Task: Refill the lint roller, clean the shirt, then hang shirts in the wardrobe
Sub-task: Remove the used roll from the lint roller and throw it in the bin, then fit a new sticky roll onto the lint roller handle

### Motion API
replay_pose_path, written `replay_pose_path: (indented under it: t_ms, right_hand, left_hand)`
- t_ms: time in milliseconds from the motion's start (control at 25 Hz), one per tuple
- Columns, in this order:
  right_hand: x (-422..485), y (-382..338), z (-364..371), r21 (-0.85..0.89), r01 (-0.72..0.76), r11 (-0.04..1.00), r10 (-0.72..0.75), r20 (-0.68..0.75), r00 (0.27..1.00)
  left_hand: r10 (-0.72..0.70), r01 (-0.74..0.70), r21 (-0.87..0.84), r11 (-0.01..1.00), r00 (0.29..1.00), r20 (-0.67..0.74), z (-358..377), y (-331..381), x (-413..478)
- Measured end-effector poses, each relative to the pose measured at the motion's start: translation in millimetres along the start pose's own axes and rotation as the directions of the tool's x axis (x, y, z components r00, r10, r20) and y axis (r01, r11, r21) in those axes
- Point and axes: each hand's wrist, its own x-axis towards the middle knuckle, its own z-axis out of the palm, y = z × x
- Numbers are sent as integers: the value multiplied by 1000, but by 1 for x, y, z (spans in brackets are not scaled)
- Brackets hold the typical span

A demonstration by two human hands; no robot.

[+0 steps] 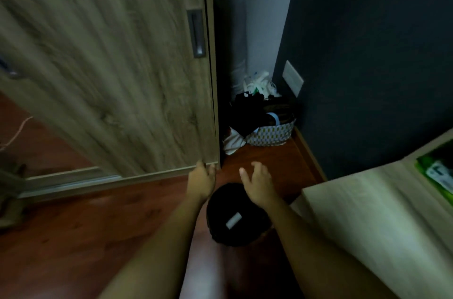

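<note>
The wooden sliding wardrobe door [110, 65] fills the upper left, with a dark recessed handle [196, 34] near its right edge. My left hand [202, 179] reaches toward the door's lower right corner with fingers apart and nothing in it. My right hand [258, 182] hovers beside it, fingers spread and empty. Below both hands a round black bin [235, 215] stands on the floor with a small white cylinder [233, 220] lying inside. No shirt or lint roller handle is visible.
A patterned basket [272, 135] heaped with dark clothes sits in the corner beside the wardrobe, with white plastic bags [259, 83] behind it. A pale bed or tabletop [380, 213] juts in at the right, holding a green packet [438, 171]. Dark wall on the right, red-brown wooden floor [73, 237].
</note>
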Motion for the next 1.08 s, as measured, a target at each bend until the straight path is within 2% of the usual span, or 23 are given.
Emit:
replay_pose_path:
  t_ms: [200, 360, 560, 720, 960, 1080]
  right_hand:
    - [-75, -57, -68, -149, 182, 972, -192, -58, 980]
    - [-166, -53, -99, -246, 249, 937, -283, -113, 952]
    - [-291, -4, -99, -310, 209, 928, -271, -175, 946]
    - [-379, 52, -110, -353, 148, 924, -225, -189, 956]
    - [-448, 142, -173, -387, -20, 922, -134, -368, 920]
    - [-461, 188, -205, -339, -119, 933, -53, -457, 888]
  left_hand:
    - [162, -156, 56, 986, 980, -116, -73, 45, -82]
    - [297, -283, 129, 950, 949, -109, -91, 45, -169]
    - [456, -444, 199, 874, 890, -20, -56, 16, -279]
    - [491, -502, 177, 846, 865, 104, -13, 2, -358]
    - [590, -642, 152, 751, 757, 279, 54, 17, -426]
    - [566, -656, 150, 739, 726, 390, 96, 34, -442]
